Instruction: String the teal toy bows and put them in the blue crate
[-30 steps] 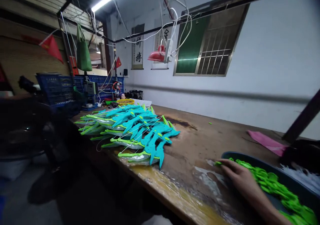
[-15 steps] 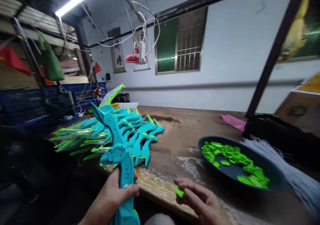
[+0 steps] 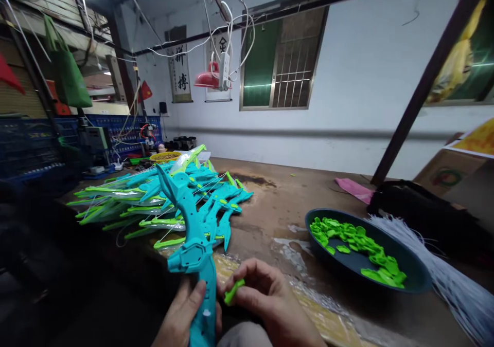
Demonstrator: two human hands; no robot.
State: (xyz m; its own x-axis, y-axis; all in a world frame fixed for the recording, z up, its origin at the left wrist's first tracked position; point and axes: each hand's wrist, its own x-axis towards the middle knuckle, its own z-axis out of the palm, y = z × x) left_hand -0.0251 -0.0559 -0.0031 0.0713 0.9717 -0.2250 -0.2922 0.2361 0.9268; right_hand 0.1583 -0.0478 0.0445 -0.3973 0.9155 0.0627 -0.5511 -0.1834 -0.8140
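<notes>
My left hand point(image 3: 184, 311) is wrapped round the lower part of a turquoise toy bow point(image 3: 196, 229), held upright at the table's near edge. Between the thumb and fingers of my right hand point(image 3: 266, 298) is a small bright green plastic piece point(image 3: 233, 291), close beside the bow's right side. Whether the piece touches the bow, I cannot tell. More such green pieces point(image 3: 349, 239) lie in a dark blue round tray point(image 3: 419, 280) to the right. Behind the held bow, a heap of turquoise and green toy bows point(image 3: 154, 203) with strings is stacked on the table.
The brown table point(image 3: 270, 208) has a taped, worn front edge. White strands point(image 3: 420, 244), a black bag point(image 3: 417, 203) and a pink cloth point(image 3: 353, 188) lie at the right. A red lamp point(image 3: 208, 78) hangs above the back. A yellow basket point(image 3: 165, 157) stands behind the heap.
My right hand has moved left with the green piece, from near the tray side to beside the bow. The bow has shifted slightly right and down in view.
</notes>
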